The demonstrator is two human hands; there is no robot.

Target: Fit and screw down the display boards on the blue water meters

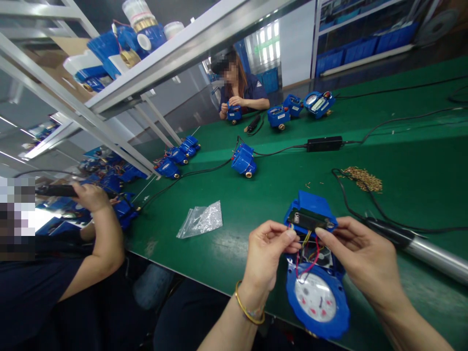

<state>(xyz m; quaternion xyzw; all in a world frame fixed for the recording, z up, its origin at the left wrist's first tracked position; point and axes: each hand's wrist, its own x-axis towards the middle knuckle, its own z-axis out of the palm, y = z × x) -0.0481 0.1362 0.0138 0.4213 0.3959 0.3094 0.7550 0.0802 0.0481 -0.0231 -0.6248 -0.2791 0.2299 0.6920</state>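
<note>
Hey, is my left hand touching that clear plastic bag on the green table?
Apart. The head view plainly shows a strip of green table between your left hand and the clear plastic bag.

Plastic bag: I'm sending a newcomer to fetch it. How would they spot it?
On the green table, find the camera wearer's left hand at a blue meter. The bag lies left of that hand, near the table's edge. Unlike the blue meters, it is clear and crinkled.
</note>
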